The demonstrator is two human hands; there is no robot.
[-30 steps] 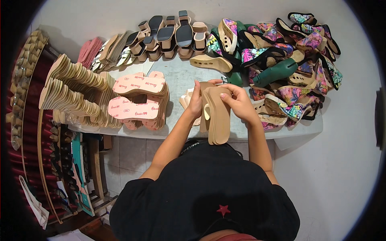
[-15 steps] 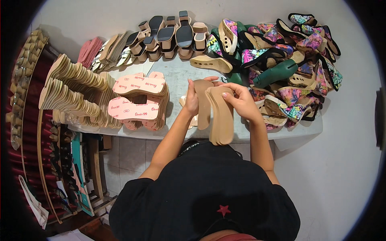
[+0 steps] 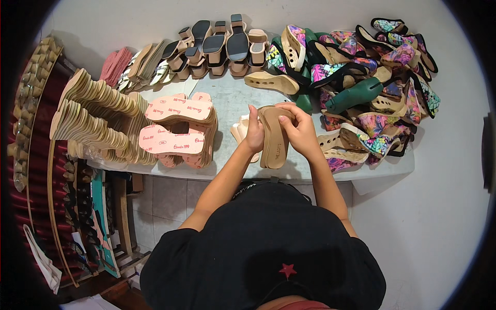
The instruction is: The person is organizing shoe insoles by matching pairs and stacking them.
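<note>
Both of my hands are on one stack of tan shoe insoles (image 3: 274,147), held upright over the near edge of the table. My left hand (image 3: 253,133) grips its left side, thumb pointing up and the other fingers mostly hidden. From the right, my right hand (image 3: 301,128) holds the top end, its thumb pressed on the upper face and its fingers curled behind. The top insole shows small dark printing toward its lower end. Pale cream pieces (image 3: 239,128) lie on the table beside my left hand, partly covered by it.
White insole boards with pink print (image 3: 173,142) are stacked left, beside rows of pale wooden-looking soles (image 3: 98,134). Beige heeled sandals (image 3: 214,46) stand at the back. Colourful floral shoes (image 3: 392,113) and a green shoe last (image 3: 356,94) pile up right, on the pale table (image 3: 217,85).
The separate insole by my left hand and the fanned stack in my right are now together in one stack. My right hand has shifted left, and a printed face now shows.
</note>
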